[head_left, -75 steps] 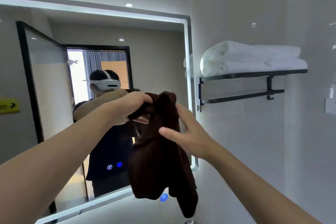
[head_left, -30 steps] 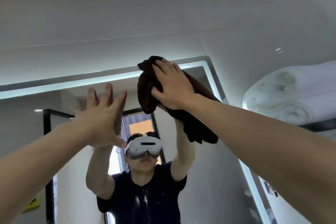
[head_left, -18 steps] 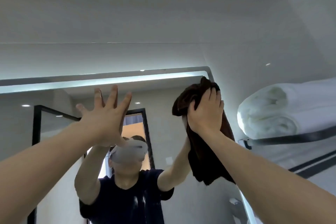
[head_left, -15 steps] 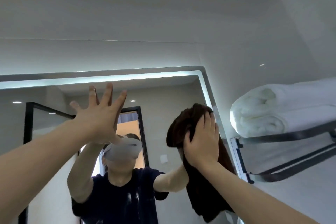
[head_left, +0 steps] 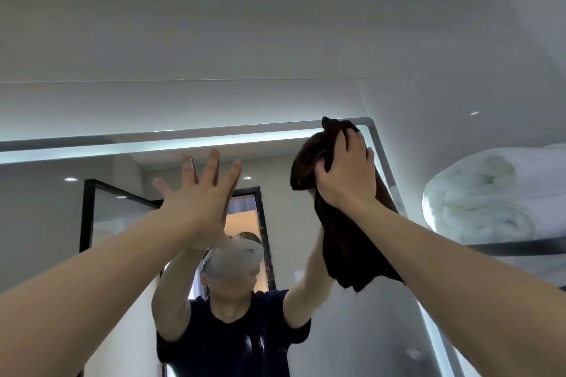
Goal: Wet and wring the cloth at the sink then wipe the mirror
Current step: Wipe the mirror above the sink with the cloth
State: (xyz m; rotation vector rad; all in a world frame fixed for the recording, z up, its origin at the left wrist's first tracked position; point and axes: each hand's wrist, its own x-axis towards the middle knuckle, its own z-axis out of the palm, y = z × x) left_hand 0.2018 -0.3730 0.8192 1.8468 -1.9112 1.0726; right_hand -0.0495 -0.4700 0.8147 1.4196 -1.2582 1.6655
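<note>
A dark brown cloth (head_left: 346, 248) is pressed against the upper right corner of the wall mirror (head_left: 61, 199), its loose end hanging down. My right hand (head_left: 346, 174) is shut on the cloth's bunched top, close to the mirror's lit right edge. My left hand (head_left: 199, 205) is raised flat with fingers spread, against or just in front of the glass near the middle, holding nothing. The mirror reflects a person in a dark shirt with both arms up. The sink is out of view.
Rolled white towels (head_left: 496, 196) lie on a black wall shelf (head_left: 517, 246) just right of the mirror. A lit strip (head_left: 153, 147) runs along the mirror's top edge. The grey wall (head_left: 245, 40) rises above the mirror.
My right hand has carried the cloth back up the mirror's right side to the top corner. My left hand has stayed spread at the glass. The view has shifted slightly.
</note>
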